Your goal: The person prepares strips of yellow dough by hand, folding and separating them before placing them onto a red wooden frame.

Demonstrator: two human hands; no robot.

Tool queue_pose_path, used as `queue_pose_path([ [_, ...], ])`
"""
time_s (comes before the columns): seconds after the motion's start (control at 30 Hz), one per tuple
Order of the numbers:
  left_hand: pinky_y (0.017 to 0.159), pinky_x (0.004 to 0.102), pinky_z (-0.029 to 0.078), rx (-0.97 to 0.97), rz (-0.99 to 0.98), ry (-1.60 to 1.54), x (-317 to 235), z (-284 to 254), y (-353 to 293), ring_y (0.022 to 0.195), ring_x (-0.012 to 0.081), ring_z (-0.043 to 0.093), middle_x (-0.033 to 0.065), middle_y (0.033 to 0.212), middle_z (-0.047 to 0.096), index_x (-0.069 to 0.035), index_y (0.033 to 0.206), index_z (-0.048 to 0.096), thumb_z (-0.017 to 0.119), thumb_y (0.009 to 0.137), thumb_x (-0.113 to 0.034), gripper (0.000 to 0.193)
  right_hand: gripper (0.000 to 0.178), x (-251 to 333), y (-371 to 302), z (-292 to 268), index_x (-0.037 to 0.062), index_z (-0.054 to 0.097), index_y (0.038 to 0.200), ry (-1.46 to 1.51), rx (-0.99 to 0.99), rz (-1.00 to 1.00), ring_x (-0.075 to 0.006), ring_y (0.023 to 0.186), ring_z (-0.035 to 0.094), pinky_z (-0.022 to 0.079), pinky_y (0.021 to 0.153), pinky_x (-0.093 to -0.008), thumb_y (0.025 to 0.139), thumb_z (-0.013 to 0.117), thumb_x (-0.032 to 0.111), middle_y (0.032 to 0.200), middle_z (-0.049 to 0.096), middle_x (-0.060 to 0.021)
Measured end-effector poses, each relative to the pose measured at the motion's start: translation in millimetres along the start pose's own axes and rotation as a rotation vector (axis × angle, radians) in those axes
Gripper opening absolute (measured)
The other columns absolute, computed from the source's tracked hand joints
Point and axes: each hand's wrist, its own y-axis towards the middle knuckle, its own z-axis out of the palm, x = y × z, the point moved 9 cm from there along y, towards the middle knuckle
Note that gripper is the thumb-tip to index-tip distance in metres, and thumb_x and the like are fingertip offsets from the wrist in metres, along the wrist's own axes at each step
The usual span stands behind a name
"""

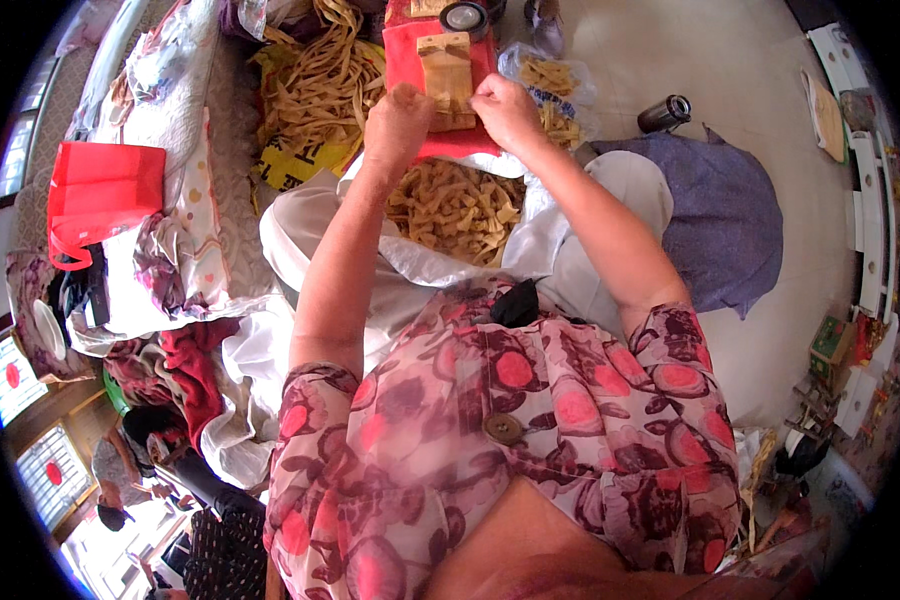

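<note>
A pale wooden block [446, 72] lies on a red cloth [404, 62] in front of me, with a dark band near its far end. My left hand [400, 122] is closed at the block's left near side, fingertips curled toward it. On the opposite side, my right hand [508, 113] pinches close to the block's right edge. What the fingers hold is too small or hidden to make out. Between my knees, short crinkled tan pieces [454, 208] are heaped in a white cloth [417, 262].
Long tan strips [322, 85] pile on a yellow printed bag [295, 166] to the left. A clear plastic bag [510, 60] of tan pieces sits at the right. Farther right are a dark cylindrical flask [663, 114] and blue-grey cloth [720, 215]. A red bag [105, 188] rests on bedding leftward.
</note>
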Motion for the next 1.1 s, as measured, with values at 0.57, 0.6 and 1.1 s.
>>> queue_pose_path([
  [0.57,0.082,0.0432,0.046,0.857,0.188,0.033,17.5,94.8,-203.6,0.093,0.0354,0.059,0.0195,0.097,0.062,-0.01,0.1,0.062,0.05,0.085,-0.018,0.022,0.015,58.0,-92.0,-161.2,0.0049,0.053,0.103,0.519,-0.489,-0.29,-0.0048,0.064,0.047,0.039,0.056,-0.0183,0.09,0.054,0.011,0.081,0.055,-0.0002],
  [0.6,0.083,0.0429,0.046,0.934,0.163,0.104,13.3,94.2,-211.3,0.093,0.0358,0.059,0.0196,0.097,0.063,-0.01,0.104,0.062,0.048,0.086,-0.018,0.024,0.013,56.0,-87.9,-172.6,0.0065,0.051,0.104,0.591,-0.538,-0.291,-0.0028,0.059,0.042,0.034,0.051,-0.0159,0.091,0.052,0.011,0.074,0.051,0.0019],
  [1.1,0.065,0.0465,0.051,0.698,0.261,0.086,23.8,94.4,-217.1,0.076,0.0355,0.064,0.0177,0.079,0.064,-0.007,0.08,0.062,0.045,0.081,-0.014,0.019,0.031,-30.1,-48.8,-119.9,0.0017,0.055,0.114,-0.301,-0.333,-0.178,-0.015,0.092,0.059,0.045,0.081,-0.0264,0.091,0.054,0.023,0.099,0.064,-0.0096],
])
